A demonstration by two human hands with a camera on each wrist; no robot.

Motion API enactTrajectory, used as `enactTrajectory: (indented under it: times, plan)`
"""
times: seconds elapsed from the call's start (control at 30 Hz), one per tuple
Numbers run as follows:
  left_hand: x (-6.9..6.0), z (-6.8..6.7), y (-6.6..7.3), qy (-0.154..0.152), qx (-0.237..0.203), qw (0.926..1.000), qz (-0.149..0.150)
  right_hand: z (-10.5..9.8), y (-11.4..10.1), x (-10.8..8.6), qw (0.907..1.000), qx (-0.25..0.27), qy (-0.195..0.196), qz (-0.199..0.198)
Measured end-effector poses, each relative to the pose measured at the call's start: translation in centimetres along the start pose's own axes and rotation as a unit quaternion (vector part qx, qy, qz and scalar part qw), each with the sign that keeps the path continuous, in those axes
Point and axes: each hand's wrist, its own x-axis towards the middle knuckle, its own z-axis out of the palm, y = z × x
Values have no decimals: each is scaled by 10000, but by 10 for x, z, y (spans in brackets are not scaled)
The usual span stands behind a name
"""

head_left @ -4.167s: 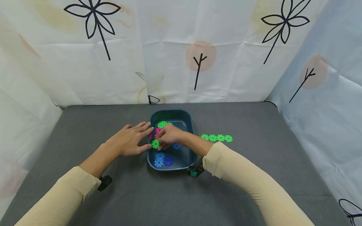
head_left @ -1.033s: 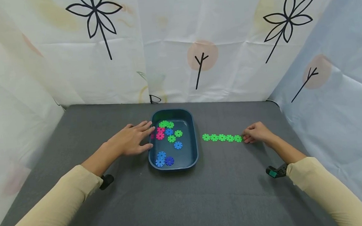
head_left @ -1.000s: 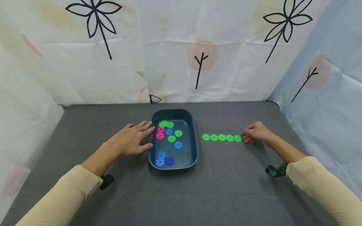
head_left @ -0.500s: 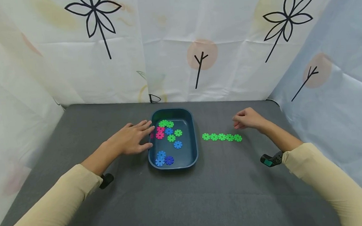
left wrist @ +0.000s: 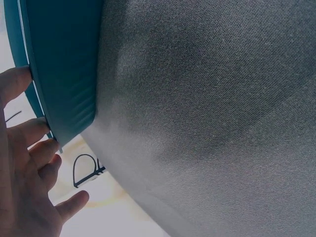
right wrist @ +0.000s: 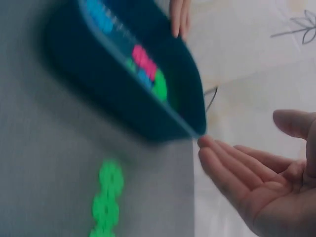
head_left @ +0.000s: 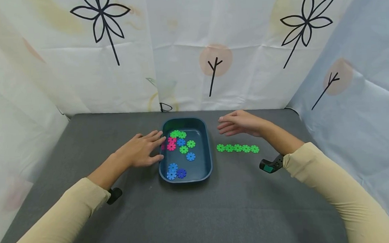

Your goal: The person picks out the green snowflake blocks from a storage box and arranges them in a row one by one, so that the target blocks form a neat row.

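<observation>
In the head view my left hand [head_left: 142, 150] rests with spread fingers on the left rim of a dark blue tray [head_left: 202, 176]. The left wrist view shows its fingertips against the rim [left wrist: 35, 94]. My right hand [head_left: 239, 123], fingers extended and holding nothing, is in the air right of the tray, above and behind a row of joined green notched discs [head_left: 237, 148]. Inside the tray lie green discs [head_left: 190, 144], pink discs [head_left: 171, 147], light blue discs [head_left: 171, 174] and a darker blue disc [head_left: 181, 173]. The right wrist view shows that open hand [right wrist: 256, 187] near the tray's corner.
A grey cloth-covered table [head_left: 200, 217] lies under everything. White curtains [head_left: 185, 73] with printed flowers and trees stand along its back and sides. A dark band with a device [head_left: 271, 165] is on my right wrist.
My right hand has left the right end of the green row, moved back and left toward the tray, and its fingers have straightened. The fifth green disc stays in the row. My left hand has not moved.
</observation>
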Motion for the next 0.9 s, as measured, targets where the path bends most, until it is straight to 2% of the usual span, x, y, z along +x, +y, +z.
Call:
enactTrajectory:
  times: [0.1,0.2,0.63,0.9]
  plan:
    - [-1,0,0,-20,16,10000,-16,11,-6,7,9980,539,-320,-54]
    - [-1,0,0,-31,20,10000,-11,20,-11,15,9958,778,-489,-6]
    - [-1,0,1,8,2,10000,-24,56,-11,46,9884,1275,-682,454]
    - [0,0,0,0,6,10000,-32,79,-4,62,9874,1142,-680,862]
